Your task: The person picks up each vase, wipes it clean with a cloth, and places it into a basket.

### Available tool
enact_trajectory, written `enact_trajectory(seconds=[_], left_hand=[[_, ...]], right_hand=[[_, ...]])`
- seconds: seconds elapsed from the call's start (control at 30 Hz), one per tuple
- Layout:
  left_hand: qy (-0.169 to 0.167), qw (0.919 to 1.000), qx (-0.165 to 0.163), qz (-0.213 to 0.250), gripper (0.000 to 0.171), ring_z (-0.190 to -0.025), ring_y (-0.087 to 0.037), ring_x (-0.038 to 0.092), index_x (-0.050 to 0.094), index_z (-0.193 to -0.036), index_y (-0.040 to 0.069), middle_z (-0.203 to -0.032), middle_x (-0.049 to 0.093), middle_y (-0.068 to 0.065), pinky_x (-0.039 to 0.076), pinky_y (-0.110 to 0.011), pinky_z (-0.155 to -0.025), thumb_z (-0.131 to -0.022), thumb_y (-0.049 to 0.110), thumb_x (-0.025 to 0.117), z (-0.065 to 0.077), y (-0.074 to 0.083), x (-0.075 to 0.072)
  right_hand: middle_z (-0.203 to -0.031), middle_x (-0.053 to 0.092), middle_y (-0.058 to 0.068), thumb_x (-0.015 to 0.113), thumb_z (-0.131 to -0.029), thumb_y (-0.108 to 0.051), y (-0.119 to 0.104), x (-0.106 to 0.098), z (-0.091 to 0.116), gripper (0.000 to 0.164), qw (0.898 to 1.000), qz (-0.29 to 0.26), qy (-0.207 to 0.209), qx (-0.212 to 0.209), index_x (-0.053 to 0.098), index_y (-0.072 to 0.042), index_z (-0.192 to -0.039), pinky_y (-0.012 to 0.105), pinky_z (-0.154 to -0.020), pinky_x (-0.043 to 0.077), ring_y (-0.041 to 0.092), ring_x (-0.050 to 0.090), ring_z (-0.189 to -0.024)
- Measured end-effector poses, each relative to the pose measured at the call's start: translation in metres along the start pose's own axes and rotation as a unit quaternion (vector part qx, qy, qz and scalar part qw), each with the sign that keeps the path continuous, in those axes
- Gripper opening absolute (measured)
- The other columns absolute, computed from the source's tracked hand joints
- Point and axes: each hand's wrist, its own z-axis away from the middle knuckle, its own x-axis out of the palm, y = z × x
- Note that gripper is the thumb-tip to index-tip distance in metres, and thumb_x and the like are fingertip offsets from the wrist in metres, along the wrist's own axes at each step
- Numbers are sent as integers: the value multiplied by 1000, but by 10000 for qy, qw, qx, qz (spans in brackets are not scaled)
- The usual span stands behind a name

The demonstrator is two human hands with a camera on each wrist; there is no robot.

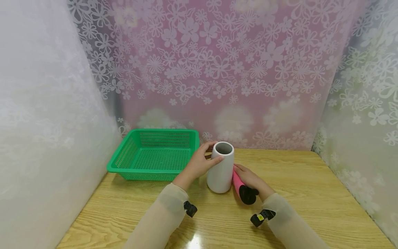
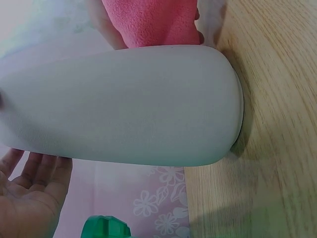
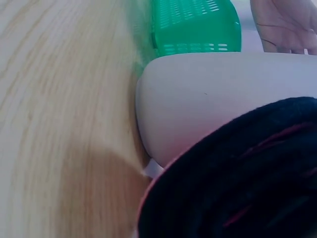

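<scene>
A tall white vase [image 1: 220, 178] with a round open mouth stands upright on the table. My left hand [image 1: 199, 162] grips it near the top, thumb across the front and fingers round the far left side. In my right hand [image 1: 251, 178] is a rolled cloth [image 1: 237, 180], pink and fleecy outside and black inside, held against the vase's right side. Up close in the left wrist view, the pink cloth [image 2: 153, 22] meets the vase wall [image 2: 124, 104]. The dark layered end of the roll [image 3: 237, 173] hides part of the vase in the right wrist view.
A green plastic basket [image 1: 140, 171] with slotted walls sits at the back left, close to my left hand. The wooden table [image 1: 295, 193] reaches back to a flowered curtain [image 1: 224, 69], and pale curtains hang on both sides.
</scene>
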Motion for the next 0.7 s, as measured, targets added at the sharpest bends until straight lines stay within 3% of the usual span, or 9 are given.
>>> enact_trajectory(seconds=[0.27, 0.57, 0.7], left_hand=[[5, 10000, -41, 36, 63, -122, -16, 56, 50, -145, 21, -129, 57, 2, 49, -36, -104, -91, 37, 76, 0, -1, 0], [7, 10000, -71, 69, 63, -123, -16, 55, 49, -145, 20, -131, 57, 2, 48, -37, -105, -90, 38, 76, -1, -2, 1], [18, 9999, -73, 113, 63, -122, -17, 56, 50, -145, 21, -130, 57, 1, 48, -38, -105, -90, 38, 76, -1, -3, 1]], right_hand=[[-149, 41, 30, 32, -111, -30, 2, -12, 8, 54, 9991, -214, -354, -41, 34, 6, -152, 62, -115, 27, 42, 41, -133], [-152, 35, 32, 34, -110, -32, -1, -28, 19, 56, 9986, -72, -521, 6, 35, 7, -151, 66, -115, 22, 49, 31, -140], [-152, 35, 32, 34, -110, -35, -7, -35, 25, 59, 9984, -211, -504, 130, 31, 5, -153, 62, -110, 32, 45, 39, -133]])
